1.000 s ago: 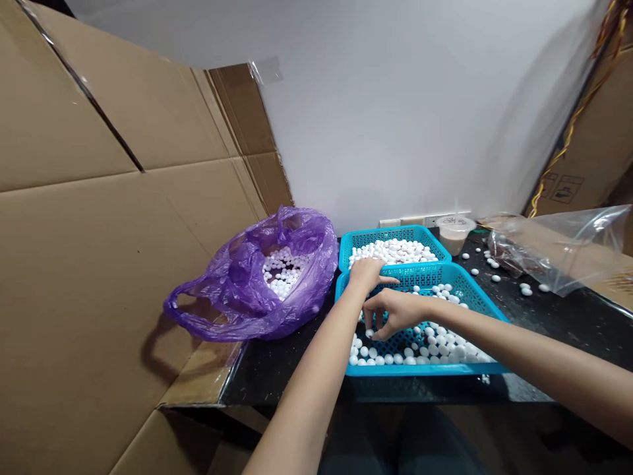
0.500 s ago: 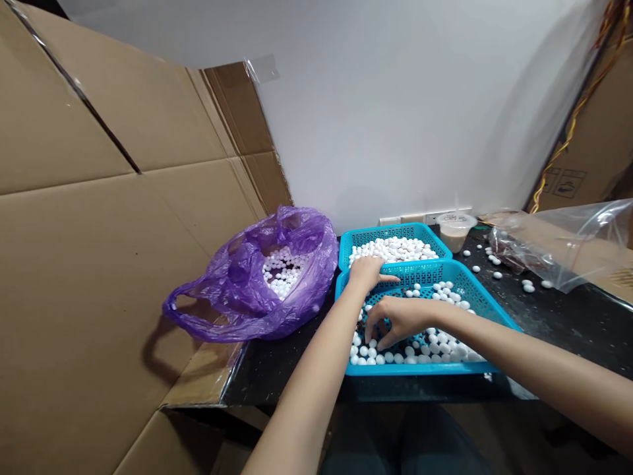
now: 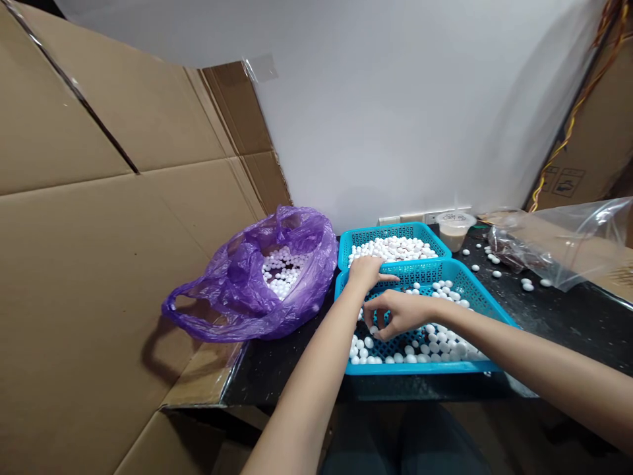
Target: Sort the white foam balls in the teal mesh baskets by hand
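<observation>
Two shallow turquoise plastic mesh baskets sit one behind the other. The near basket (image 3: 425, 369) holds scattered white foam balls (image 3: 438, 346), with its dark mesh floor showing between them. The far basket (image 3: 390, 235) is packed with similar balls (image 3: 393, 249). My left hand (image 3: 366, 274) lies flat with nothing in it, across the near basket's back rim. My right hand (image 3: 400, 313) hangs over the near basket, its curled fingertips down among the balls. Whether those fingers hold a ball is hidden.
To the left, a purple plastic bag (image 3: 237, 277) holds more white balls (image 3: 281, 270) and abuts the baskets. Loose balls (image 3: 527, 284) lie on the black tabletop (image 3: 568, 323). A lidded plastic cup (image 3: 453, 231) and a transparent plastic bag (image 3: 558, 251) stand behind. Cardboard sheets (image 3: 109, 231) line the left.
My right hand has lifted slightly and its fingers have curled more. The balls under it have shifted a little. My left hand stays on the rim.
</observation>
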`<state>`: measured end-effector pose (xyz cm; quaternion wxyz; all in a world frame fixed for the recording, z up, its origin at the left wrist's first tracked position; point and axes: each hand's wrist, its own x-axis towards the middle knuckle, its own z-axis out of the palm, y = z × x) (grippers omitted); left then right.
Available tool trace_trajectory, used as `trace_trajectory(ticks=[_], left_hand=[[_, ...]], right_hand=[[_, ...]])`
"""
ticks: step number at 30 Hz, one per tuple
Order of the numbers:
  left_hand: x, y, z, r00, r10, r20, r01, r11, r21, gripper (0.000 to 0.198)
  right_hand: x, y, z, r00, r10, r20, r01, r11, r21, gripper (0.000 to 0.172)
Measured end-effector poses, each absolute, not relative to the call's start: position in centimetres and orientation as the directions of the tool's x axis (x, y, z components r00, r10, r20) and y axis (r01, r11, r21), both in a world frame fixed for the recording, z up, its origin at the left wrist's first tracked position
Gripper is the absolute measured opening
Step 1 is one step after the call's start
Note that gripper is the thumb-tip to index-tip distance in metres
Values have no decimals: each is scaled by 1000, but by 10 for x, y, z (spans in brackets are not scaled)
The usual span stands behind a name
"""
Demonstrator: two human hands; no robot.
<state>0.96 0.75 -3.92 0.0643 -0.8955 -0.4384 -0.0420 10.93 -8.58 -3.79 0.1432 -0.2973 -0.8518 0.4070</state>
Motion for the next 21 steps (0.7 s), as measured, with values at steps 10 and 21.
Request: trace_trajectory(ticks=[10, 21], left_hand=[[10, 6, -38, 593, 795, 124, 805, -591, -58, 56], [10, 7, -38, 608, 786, 113, 794, -604, -74, 56]], right_hand=[[114, -84, -33, -760, 650, 28, 325, 417, -849, 17], [116, -84, -33, -798, 602, 1, 175, 234, -956, 24]])
